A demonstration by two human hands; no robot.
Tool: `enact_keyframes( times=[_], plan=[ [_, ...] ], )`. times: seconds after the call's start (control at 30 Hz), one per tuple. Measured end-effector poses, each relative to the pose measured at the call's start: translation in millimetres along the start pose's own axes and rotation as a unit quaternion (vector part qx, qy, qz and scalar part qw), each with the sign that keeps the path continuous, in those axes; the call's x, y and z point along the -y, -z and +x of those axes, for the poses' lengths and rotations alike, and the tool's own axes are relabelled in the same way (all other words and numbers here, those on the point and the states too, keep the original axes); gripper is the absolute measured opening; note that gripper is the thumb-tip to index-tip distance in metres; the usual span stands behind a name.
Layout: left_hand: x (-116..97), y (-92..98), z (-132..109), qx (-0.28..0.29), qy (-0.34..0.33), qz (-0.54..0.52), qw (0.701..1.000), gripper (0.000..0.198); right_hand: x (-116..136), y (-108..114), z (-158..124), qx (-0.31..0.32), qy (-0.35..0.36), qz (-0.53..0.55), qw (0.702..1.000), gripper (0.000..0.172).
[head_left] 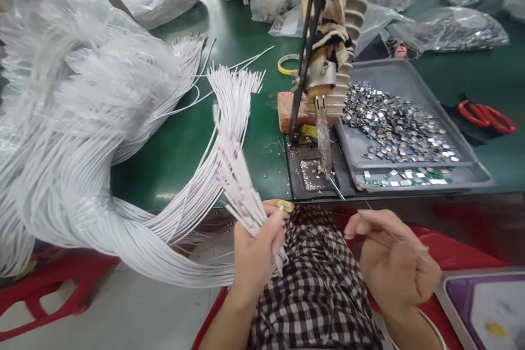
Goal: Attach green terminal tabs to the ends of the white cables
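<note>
My left hand (258, 251) is closed around a bundle of white cables (241, 188), whose cut ends point up and away, some with reddish tips. A yellow band (286, 206) sits at the fingertips of this hand, beside one white cable end. My right hand (394, 257) is raised over the lap on the right, fingers curled and thumb and forefinger close together. A hair-thin wire shows near those fingertips; its full path is hard to make out. Just beyond the hands, a soldering iron (324, 142) hangs tip-down from a stand over a black mat (293, 175).
Behind the mat lies a brick (286, 112), with a yellow tape roll (288, 64) farther back. A grey tray (471, 147) holds many small metal-and-green boards. Red-handled scissors (486, 116) lie right of it. More white cables in plastic (102, 71) cover the left side.
</note>
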State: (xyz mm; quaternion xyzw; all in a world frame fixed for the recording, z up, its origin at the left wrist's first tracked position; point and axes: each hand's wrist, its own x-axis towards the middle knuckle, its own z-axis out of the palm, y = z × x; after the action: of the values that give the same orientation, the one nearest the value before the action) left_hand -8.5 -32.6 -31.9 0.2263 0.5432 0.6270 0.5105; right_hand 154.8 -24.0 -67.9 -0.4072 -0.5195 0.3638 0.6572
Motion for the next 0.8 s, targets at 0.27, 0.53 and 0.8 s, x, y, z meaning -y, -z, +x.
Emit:
enact_keyframes(
  times=[0.27,0.53,0.8],
  plan=[
    [2.8,12.6,-3.1,0.021,-0.003,-0.008,1.000,0.016,-5.9,27.7,2.7,-0.082,-0.052,-0.059,0.994,0.044],
    [5.0,16.1,-6.2,0.026,-0.025,0.002,0.999,0.015,8.2,47.9,29.3,-0.102,-0.080,-0.077,0.989,0.042],
    [9.6,-2.8,-34.4,0.068,-0.004,0.016,0.998,0.025,13.8,2.6,-24.5,0.384,0.040,-0.295,0.874,0.060]
  ],
)
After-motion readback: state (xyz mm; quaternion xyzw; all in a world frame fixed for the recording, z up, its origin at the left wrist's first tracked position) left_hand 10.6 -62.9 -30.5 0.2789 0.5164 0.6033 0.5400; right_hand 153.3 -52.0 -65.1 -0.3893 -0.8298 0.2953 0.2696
